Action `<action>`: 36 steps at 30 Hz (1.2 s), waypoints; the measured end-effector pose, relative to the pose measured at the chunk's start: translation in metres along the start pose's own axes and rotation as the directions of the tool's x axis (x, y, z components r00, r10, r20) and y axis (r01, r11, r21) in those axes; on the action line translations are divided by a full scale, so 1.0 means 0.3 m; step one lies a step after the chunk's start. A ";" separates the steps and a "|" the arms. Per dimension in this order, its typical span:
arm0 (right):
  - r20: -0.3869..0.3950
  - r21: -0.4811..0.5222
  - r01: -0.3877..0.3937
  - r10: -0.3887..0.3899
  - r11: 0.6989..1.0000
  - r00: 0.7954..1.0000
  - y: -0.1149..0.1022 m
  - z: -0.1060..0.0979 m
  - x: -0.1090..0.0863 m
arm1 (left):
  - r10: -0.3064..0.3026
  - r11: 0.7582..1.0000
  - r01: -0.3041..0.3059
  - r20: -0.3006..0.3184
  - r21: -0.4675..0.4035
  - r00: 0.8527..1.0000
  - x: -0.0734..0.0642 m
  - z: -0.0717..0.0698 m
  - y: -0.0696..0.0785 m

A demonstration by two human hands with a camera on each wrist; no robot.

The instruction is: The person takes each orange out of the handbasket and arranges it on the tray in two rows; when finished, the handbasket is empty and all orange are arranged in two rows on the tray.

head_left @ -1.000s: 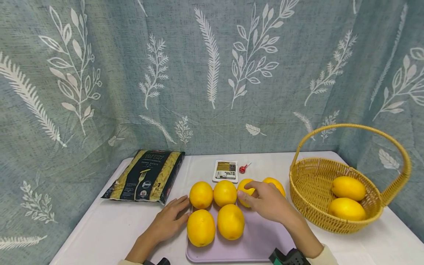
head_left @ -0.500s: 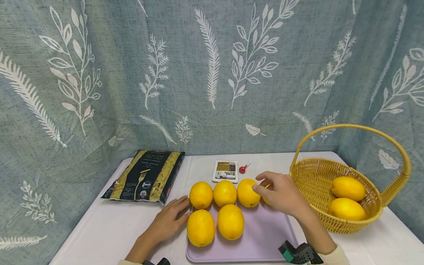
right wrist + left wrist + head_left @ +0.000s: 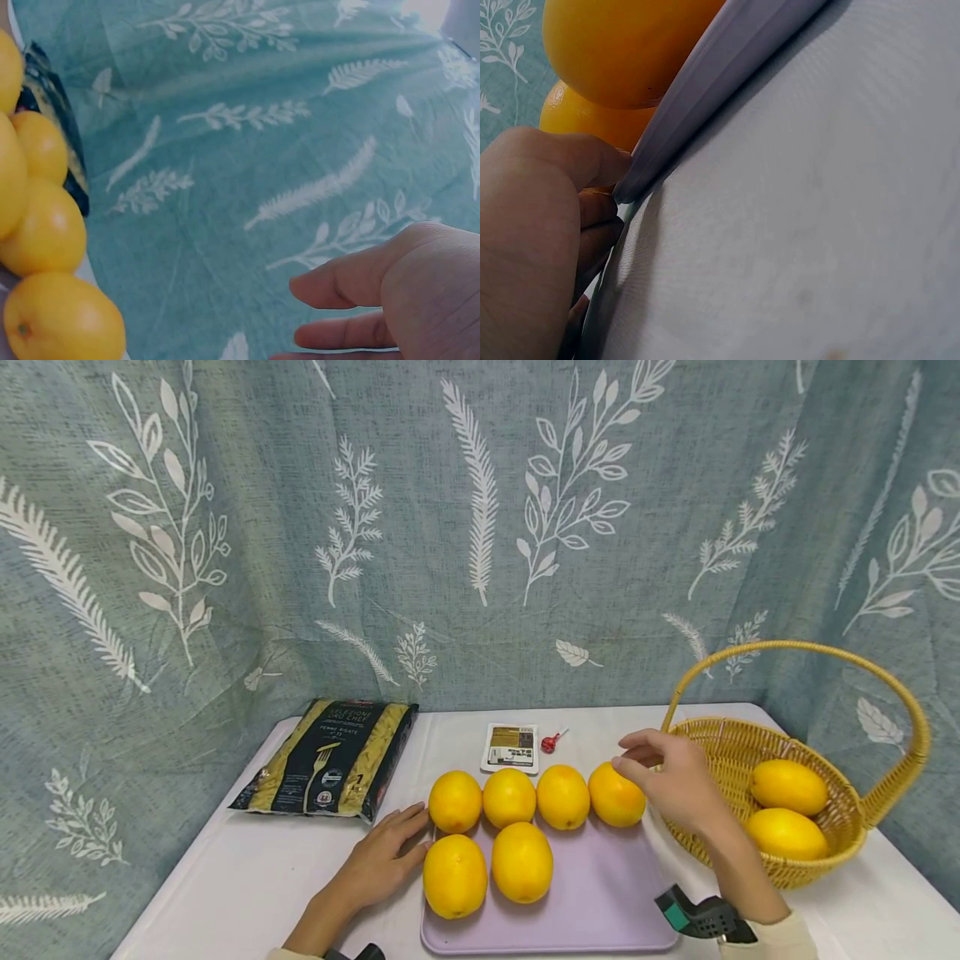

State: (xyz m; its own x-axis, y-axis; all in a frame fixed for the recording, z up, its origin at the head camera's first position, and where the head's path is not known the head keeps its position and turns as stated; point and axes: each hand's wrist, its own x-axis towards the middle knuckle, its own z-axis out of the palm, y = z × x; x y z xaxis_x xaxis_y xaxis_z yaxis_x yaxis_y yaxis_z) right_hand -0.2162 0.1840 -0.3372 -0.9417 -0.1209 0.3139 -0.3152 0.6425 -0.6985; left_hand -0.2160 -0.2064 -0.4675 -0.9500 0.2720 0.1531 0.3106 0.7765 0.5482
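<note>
On the lilac tray [image 3: 600, 902], several yellow-orange oranges sit at the left and along the far edge. My left hand [image 3: 378, 860] lies beside the tray's left side, relaxed fingers reaching to its edge near the far-left orange [image 3: 455, 802]. In the left wrist view, the thumb of my left hand [image 3: 532, 217] touches the tray's rim [image 3: 697, 97]. My right hand [image 3: 671, 777] is raised at the far-right orange [image 3: 617, 794], its thumb overlapping that fruit. The right wrist view shows my right hand [image 3: 420, 300] with fingers extended, nothing between them, apart from the nearest orange [image 3: 64, 319].
A wicker basket [image 3: 690, 777] with a tall handle stands at the right, two oval yellow fruits [image 3: 787, 810] inside. A pasta bag [image 3: 330, 760] lies at the left. Behind the tray are a small flat packet [image 3: 510, 747] and a red lollipop [image 3: 550, 743]. A patterned curtain [image 3: 480, 527] closes the back.
My right hand has moved rightward from over the third orange of the far row to the right of the fourth, uncovering both. The left hand and the fruit have stayed still.
</note>
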 end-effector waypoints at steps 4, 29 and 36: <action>-0.032 -0.013 -0.018 0.018 1.000 0.999 0.022 -0.022 0.003 | -0.004 1.000 0.004 0.002 0.005 1.000 0.000 0.001 0.000; -0.179 -0.085 -0.198 0.181 0.976 0.967 0.156 -0.151 0.000 | -0.002 1.000 0.002 -0.003 0.005 1.000 -0.001 0.004 -0.008; -0.239 -0.049 -0.247 0.229 0.968 0.944 0.195 -0.172 -0.004 | 0.002 1.000 -0.002 -0.006 0.007 1.000 0.000 0.005 -0.006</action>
State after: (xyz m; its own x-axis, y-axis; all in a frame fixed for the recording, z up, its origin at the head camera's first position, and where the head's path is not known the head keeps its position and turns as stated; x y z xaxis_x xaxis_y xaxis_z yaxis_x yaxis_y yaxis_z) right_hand -0.2273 0.2607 -0.3452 -0.9330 0.2138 0.2895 -0.0664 0.6884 -0.7223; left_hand -0.2166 -0.2070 -0.4698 -0.9495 0.2703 0.1592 0.3129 0.7799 0.5421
